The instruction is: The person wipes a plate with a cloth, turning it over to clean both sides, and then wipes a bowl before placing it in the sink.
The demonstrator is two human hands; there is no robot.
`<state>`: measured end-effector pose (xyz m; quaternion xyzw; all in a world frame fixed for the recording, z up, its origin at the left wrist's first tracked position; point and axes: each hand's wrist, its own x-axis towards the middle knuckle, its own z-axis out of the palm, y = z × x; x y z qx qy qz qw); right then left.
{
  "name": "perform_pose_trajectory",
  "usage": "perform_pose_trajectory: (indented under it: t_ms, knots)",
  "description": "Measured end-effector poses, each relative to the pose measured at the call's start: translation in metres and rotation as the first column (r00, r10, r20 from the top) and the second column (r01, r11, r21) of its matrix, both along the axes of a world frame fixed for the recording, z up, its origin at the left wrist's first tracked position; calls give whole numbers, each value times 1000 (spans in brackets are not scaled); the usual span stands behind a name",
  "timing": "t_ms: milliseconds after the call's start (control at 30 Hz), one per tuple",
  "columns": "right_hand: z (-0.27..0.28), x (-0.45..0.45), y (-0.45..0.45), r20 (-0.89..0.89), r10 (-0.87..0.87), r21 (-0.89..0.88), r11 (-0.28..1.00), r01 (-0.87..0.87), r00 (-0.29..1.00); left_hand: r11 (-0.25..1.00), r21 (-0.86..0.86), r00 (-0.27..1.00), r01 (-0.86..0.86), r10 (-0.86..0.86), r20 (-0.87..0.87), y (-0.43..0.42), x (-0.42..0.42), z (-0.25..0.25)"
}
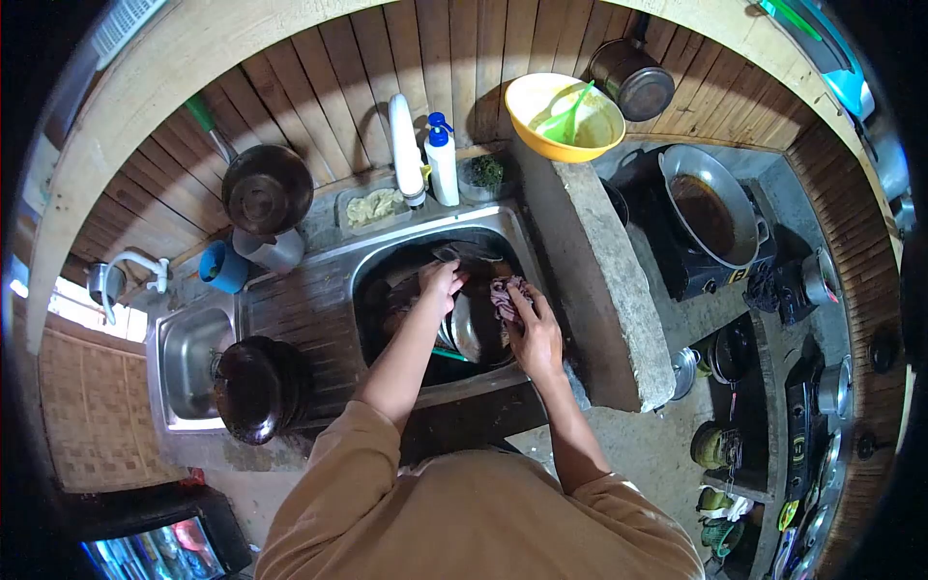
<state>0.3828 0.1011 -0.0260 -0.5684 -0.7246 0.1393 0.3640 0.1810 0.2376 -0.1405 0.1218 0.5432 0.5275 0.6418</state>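
Note:
Both of my hands are inside the right sink basin (530,253). My right hand (537,338) is closed on a crumpled purple patterned cloth (505,296) at the basin's right side. My left hand (442,282) has its fingers pinched at a dark object (471,251) near the back of the basin; its kind is too dark to tell. Between and below the hands lies a shiny metal dish (466,329), with a thin green edge (449,355) in front of it. Other things in the basin are lost in shadow.
A white faucet (404,150) and a white bottle with a blue top (442,164) stand behind the basin. Dark stacked pans (253,390) sit left. On the concrete divider (609,261) rests a yellow bowl (546,97); beyond it, a wok (710,208) is on the stove.

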Motion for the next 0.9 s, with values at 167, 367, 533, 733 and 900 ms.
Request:
perform_pose_trajectory:
  t_ms: [167,367,533,733,900]
  knots:
    - [0,0,-1,-26,0,9,1000,0,1000,997,70,1000,-25,24,14,-18,5,17]
    - [-6,-6,-1,-149,-27,106,993,43,989,992,115,997,-53,47,53,-45,-4,51]
    - [11,-21,-11,-92,-61,120,990,72,994,962,263,996,76,-88,34,-85,-29,82]
    - [26,-64,-30,133,330,259,899,-354,935,909,389,989,149,-128,-79,-148,-60,117]
    - [52,-96,-30,-12,256,313,919,-239,967,844,491,969,215,-122,-216,-195,-103,140]
